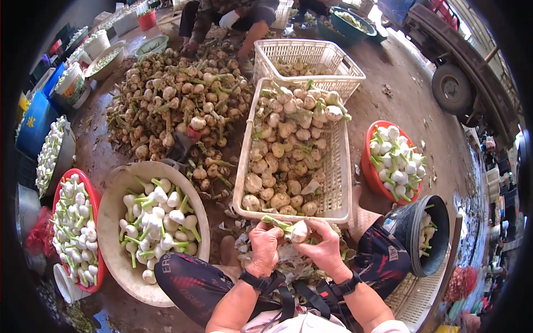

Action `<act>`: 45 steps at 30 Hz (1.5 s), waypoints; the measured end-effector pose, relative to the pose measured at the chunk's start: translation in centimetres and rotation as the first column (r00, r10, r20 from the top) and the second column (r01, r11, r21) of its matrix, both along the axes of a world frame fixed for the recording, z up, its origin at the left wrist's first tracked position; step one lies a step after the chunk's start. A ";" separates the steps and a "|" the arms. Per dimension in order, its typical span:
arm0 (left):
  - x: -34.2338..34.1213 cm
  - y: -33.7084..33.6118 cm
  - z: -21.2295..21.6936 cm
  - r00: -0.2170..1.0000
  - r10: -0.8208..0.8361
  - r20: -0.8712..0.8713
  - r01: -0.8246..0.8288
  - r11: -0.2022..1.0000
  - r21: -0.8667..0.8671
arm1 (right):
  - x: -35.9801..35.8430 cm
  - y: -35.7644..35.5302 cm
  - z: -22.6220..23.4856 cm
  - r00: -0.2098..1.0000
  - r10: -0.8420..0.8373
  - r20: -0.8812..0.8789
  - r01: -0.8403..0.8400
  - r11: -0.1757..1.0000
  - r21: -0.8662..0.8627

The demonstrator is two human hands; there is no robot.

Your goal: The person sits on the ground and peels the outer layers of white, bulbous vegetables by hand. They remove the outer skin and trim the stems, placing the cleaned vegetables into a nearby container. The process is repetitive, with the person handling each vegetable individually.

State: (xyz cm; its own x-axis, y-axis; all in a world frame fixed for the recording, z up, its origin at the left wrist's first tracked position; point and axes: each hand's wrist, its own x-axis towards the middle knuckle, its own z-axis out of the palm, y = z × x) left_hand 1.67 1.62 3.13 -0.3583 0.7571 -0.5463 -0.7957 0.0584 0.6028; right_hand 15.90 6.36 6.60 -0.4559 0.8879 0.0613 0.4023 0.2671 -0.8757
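Observation:
Between my two hands, just past my lap, is a garlic bulb [300, 232] with its green stem pointing left. My left hand [265, 244] is closed round the stem end. The fingers and thumb of my right hand [326, 247] press on the bulb's right side. Right beyond them stands a cream plastic crate [345, 166], part filled with brownish, unpeeled garlic bulbs [283, 147]. Loose papery skins [288, 265] lie below my hands, between my legs.
White trimmed garlic fills a wide pale basin [201, 222] and a red basin [95, 244] on my left, plus another red basin [367, 166] on my right. A dark bucket [438, 222] stands by my right knee. Beyond a garlic heap [177, 100] sits another person [227, 22].

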 end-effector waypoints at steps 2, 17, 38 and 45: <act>-0.1 0.1 0.5 1.000 0.025 -0.018 -0.025 1.000 0.012 | 0.0 -0.1 -1.3 0.965 -0.135 -0.225 0.035 0.916 -0.400; 0.0 -0.9 -0.6 0.982 -0.185 -0.019 0.186 0.978 0.093 | 1.3 1.7 0.3 0.975 0.010 -0.224 -0.132 0.832 -0.539; 2.2 -1.6 0.1 -0.194 -0.754 -0.628 0.742 0.306 -0.597 | 6.5 -0.1 0.6 0.687 -0.337 -0.644 -0.069 0.852 -0.519; 0.7 -0.6 1.2 0.813 -0.582 -0.016 0.565 0.782 0.263 | 3.8 -1.8 0.9 0.961 -0.059 -0.270 0.039 0.996 -0.079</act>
State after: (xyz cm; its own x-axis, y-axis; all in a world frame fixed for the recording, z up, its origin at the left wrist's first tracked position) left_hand 2.42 1.01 4.31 0.2137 0.9224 -0.3218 -0.6984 0.3746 0.6098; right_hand 19.70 4.58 7.52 -0.3871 0.9153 0.1116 0.1577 0.1849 -0.9700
